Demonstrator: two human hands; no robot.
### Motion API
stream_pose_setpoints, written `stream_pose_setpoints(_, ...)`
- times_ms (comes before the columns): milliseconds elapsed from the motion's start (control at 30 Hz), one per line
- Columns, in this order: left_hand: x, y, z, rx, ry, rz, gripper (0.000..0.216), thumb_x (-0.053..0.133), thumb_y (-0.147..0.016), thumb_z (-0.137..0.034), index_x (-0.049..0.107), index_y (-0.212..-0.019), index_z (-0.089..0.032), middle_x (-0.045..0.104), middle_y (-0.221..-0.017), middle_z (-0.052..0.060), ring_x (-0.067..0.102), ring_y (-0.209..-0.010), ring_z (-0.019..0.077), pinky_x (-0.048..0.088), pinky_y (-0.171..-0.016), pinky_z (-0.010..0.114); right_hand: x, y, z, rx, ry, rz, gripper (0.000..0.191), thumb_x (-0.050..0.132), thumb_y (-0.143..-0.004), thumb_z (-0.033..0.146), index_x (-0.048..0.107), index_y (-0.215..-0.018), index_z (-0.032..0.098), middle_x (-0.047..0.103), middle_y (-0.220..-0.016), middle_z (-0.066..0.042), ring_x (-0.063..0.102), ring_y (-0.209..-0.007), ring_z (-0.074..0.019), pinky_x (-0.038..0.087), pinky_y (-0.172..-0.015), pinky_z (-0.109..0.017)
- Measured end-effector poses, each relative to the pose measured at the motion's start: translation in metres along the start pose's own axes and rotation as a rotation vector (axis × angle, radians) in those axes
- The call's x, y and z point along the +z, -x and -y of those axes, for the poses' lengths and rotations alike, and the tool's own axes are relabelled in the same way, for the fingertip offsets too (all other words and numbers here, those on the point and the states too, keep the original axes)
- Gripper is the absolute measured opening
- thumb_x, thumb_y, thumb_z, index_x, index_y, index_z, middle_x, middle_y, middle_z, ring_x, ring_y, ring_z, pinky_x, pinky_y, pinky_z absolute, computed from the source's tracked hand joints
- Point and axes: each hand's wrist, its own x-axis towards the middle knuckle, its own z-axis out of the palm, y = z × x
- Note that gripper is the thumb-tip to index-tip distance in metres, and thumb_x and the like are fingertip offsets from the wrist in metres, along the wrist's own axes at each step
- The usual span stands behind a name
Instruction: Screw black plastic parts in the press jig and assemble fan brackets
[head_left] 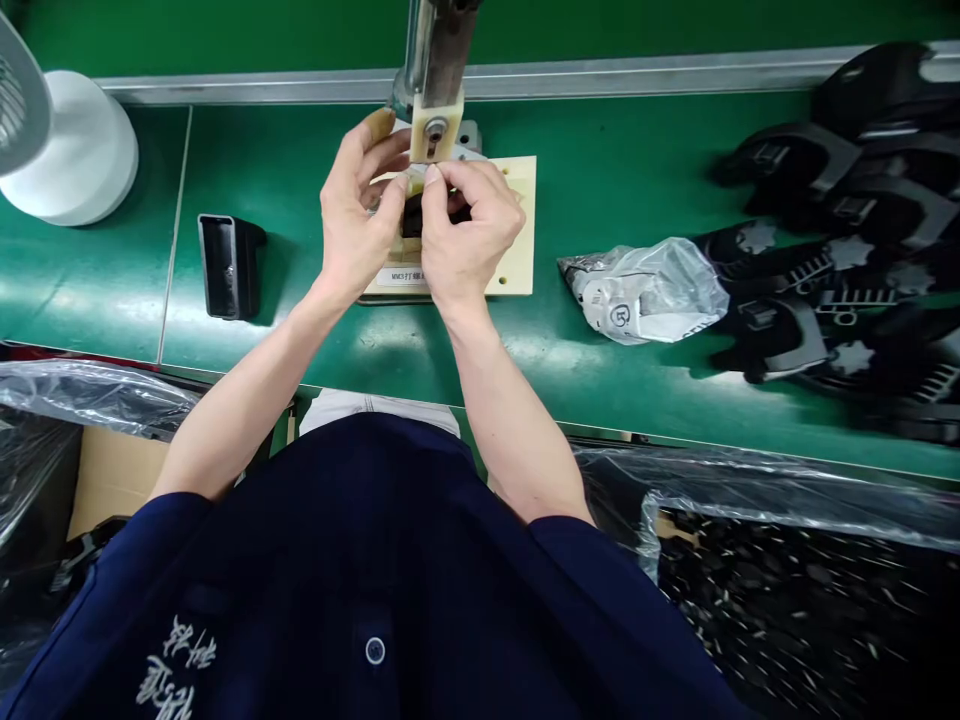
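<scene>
Both hands meet under the cream-coloured head [421,140] of an upright metal press, over a cream fixture plate [520,225] with a printed label. My left hand [356,210] has its thumb and fingers closed at the left of the fixture, its index finger raised beside the press head. My right hand [472,220] pinches with thumb and index finger just below the head. A dark part [412,218] shows between the hands in the fixture. Whatever the fingertips grip is too small and covered to name.
A black rectangular holder [231,268] stands left on the green bench [360,345], near a white round base [82,150]. A clear plastic bag [652,290] of small parts lies right, beside a pile of black and grey parts [847,220]. Plastic-lined boxes [810,590] flank me below the edge.
</scene>
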Motion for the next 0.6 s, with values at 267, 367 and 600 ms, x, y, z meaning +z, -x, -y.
stream_pose_setpoints(267,-0.001,-0.01,0.01,0.034,-0.005,0.043,0.058,0.056,-0.086,-0.054,0.031,-0.134,-0.035,0.062,-0.119,0.003,0.061,-0.111,0.021,0.054,-0.09,0.039,-0.007,-0.004,0.012,0.115,-0.066,0.089,0.026,0.036,-0.101,0.035,0.059,-0.094,0.024,0.064,-0.092,-0.003,0.054,-0.089,-0.016,0.04,-0.088,-0.035)
stream_pose_setpoints(367,0.0,-0.012,0.011,0.024,-0.048,0.045,0.061,0.056,-0.085,-0.056,0.029,-0.136,-0.036,0.061,-0.118,0.003,0.061,-0.111,0.0208,0.054,-0.089,0.036,-0.006,-0.005,0.015,0.163,-0.055,0.062,0.026,0.038,-0.1,0.036,0.059,-0.09,0.023,0.063,-0.088,-0.002,0.054,-0.088,-0.0148,0.04,-0.089,-0.033)
stream_pose_setpoints(600,0.005,-0.017,0.023,0.103,-0.089,-0.002,0.065,0.053,-0.086,-0.059,0.025,-0.14,-0.034,0.058,-0.115,0.005,0.06,-0.11,0.0212,0.052,-0.092,0.037,0.005,-0.002,0.011,0.13,-0.047,-0.066,0.031,0.036,-0.1,0.039,0.059,-0.086,0.023,0.06,-0.083,-0.004,0.06,-0.089,-0.0213,0.043,-0.087,-0.042)
